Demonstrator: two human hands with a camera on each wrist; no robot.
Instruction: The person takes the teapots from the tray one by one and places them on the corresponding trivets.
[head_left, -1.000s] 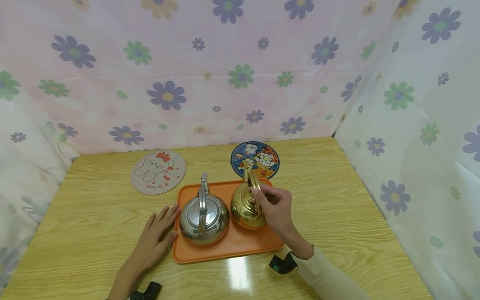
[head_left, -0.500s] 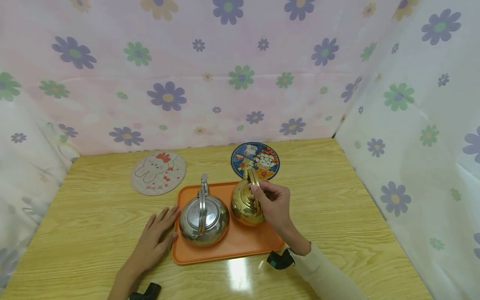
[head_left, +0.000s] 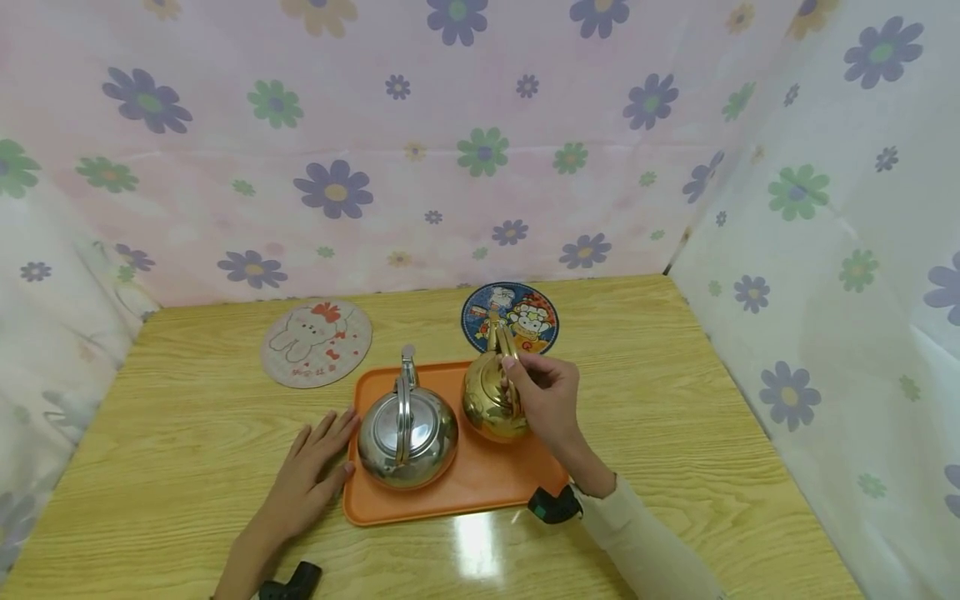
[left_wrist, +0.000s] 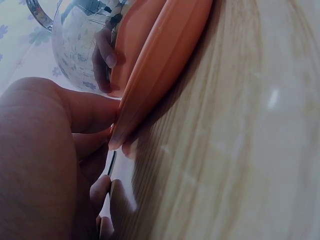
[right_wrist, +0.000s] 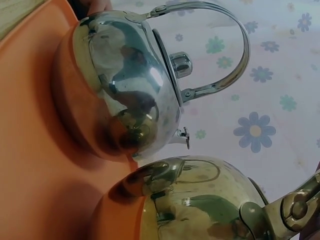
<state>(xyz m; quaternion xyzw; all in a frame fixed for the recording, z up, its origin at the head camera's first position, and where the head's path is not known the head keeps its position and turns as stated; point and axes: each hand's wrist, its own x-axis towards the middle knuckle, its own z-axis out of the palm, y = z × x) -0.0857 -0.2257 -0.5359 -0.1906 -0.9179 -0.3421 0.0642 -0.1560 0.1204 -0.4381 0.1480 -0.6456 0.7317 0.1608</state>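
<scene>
The right hand [head_left: 551,400] is gripping the gold kettle [head_left: 483,408], spout [head_left: 492,336] pointing toward the blue mat [head_left: 531,317]; the left hand [head_left: 303,477], outstretched, is seemingly just touching the tray [head_left: 491,479].

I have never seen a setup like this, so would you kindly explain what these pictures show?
Gladly. There is no robot here, just a person's two bare hands. The large picture comes from a camera worn on the head, looking forward and down; the two smaller ones come from cameras on the left and right wrists, each showing that hand's work.

On the wooden table lies an orange tray bearing a silver kettle. Behind are a pale rabbit mat and a dark blue cartoon mat.

The right hand holds a gold kettle by its handle, over the tray. The left hand touches the tray's edge.
</scene>
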